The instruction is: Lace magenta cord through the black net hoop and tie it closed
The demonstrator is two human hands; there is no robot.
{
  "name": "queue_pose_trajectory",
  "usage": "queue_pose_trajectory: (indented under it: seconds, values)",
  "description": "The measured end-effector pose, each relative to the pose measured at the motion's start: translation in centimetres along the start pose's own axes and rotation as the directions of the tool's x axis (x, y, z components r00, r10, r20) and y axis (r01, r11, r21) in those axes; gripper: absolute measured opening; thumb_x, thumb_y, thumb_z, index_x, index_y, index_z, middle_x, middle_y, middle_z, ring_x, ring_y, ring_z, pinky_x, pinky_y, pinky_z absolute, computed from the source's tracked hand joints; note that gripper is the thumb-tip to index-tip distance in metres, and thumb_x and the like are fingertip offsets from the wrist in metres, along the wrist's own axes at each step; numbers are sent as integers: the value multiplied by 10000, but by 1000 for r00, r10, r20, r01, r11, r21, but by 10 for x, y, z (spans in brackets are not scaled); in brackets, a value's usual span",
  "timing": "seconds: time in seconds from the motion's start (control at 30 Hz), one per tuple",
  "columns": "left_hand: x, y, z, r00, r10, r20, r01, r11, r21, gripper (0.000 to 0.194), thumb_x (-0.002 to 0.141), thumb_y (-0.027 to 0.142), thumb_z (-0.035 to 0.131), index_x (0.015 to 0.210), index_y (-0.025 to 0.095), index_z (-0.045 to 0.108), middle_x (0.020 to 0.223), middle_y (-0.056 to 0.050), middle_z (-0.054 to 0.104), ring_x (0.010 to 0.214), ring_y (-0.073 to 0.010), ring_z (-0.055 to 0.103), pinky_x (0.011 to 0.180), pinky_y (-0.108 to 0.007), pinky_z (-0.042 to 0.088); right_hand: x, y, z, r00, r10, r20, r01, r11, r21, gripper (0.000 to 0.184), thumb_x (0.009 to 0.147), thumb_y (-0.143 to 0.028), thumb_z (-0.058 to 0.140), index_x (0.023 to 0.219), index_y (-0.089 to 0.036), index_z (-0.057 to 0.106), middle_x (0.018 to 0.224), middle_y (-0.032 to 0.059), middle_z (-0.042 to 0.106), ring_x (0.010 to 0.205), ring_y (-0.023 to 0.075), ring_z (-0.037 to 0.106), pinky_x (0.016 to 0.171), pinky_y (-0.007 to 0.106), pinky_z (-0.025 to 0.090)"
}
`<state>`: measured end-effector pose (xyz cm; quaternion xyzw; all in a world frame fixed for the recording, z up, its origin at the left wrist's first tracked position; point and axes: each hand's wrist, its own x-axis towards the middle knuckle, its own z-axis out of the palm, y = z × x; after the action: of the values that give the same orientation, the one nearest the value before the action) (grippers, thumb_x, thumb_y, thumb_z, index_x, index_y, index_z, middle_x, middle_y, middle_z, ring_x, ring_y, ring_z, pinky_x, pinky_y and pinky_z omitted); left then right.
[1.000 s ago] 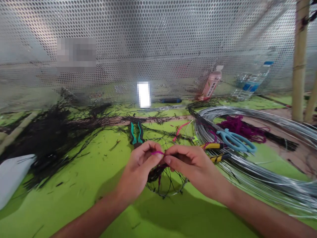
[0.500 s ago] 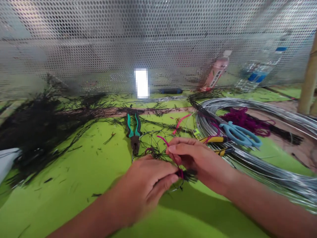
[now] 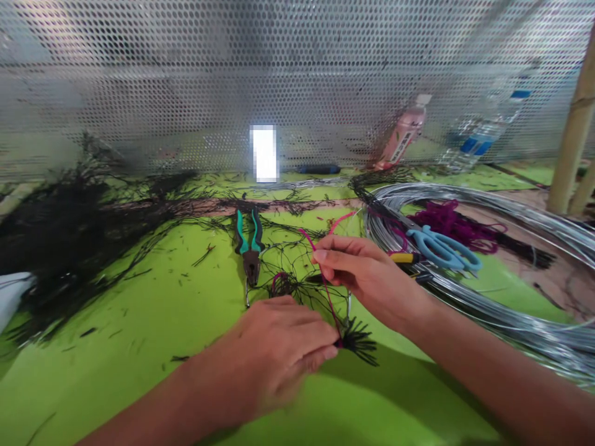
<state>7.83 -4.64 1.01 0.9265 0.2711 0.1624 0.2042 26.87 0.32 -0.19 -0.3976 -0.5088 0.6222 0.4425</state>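
My left hand (image 3: 292, 347) is closed around a bundle of black strands (image 3: 361, 342), whose cut ends fan out to the right past the fingertips. A magenta cord (image 3: 331, 303) rises from the bundle, stretched up to my right hand (image 3: 362, 266). Thumb and forefinger of that hand pinch the cord, and its short free end sticks out above them. Behind my left hand, loose black strands (image 3: 297, 286) spread in tangled loops. Teal-and-black pliers (image 3: 251, 248) lie just beyond them, jaws toward me.
On the right lies a large coil of silvery wire (image 3: 525, 334), with light blue scissors (image 3: 444, 248) and magenta cord (image 3: 446, 223) on it. A black strand heap (image 3: 69, 229) covers the left. Pink (image 3: 403, 136) and clear (image 3: 483, 139) bottles lean by the perforated metal panel (image 3: 297, 74).
My right hand has moved up and away from my left, drawing the magenta cord out longer and straighter. The bundle's fanned ends now show more fully.
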Motion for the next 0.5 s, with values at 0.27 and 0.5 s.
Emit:
queue_pose_trajectory:
  seconds: [0.27, 0.5]
  values:
    - [-4, 8, 0, 995, -103, -5, 102, 991, -89, 381, 1092, 326, 375, 766, 199, 527, 686, 11, 579, 639, -148, 547, 698, -285, 410, -21, -19, -2, 964, 141, 224, -189, 960, 208, 188, 920, -332, 706, 867, -200, 582, 763, -18, 699, 469, 72, 606, 400, 171, 404]
    - [-2, 3, 7, 999, -32, 18, 34, 995, -94, 377, 1076, 323, 434, 740, 197, 546, 644, 15, 566, 603, -145, 536, 716, -300, 423, -19, -13, 3, 990, 76, 121, -99, 976, 195, 113, 938, -241, 659, 855, -192, 600, 668, -36, 659, 503, 67, 614, 476, 155, 482]
